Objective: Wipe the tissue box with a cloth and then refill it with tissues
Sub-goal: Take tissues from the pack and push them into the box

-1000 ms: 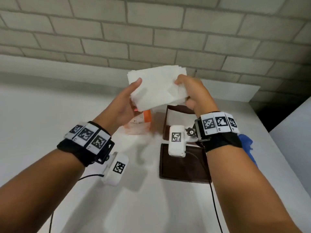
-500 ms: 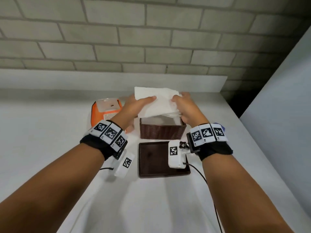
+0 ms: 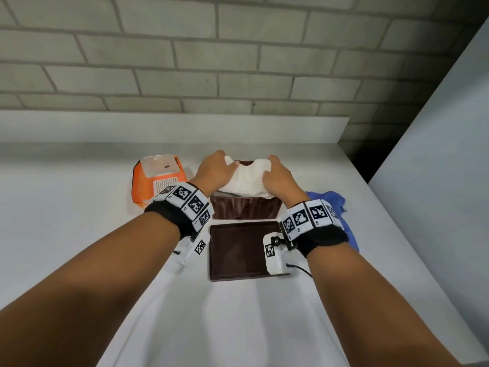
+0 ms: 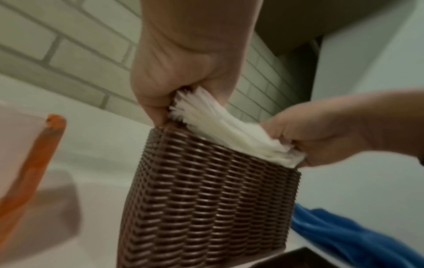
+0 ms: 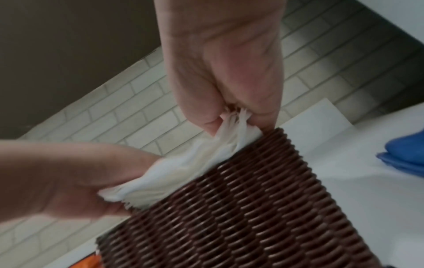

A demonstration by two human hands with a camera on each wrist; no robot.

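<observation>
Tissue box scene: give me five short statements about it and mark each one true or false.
1. Both hands hold the stack of tissues at the top of the woven tissue box. True.
2. The brown lid is fitted on the box. False: it lies flat on the counter, in front of the box.
3. The blue cloth lies to the right of the box. True.
4. The orange tissue packet is in the right hand. False: it lies on the counter left of the box.
5. The left hand is idle. False: it grips the tissues.
</observation>
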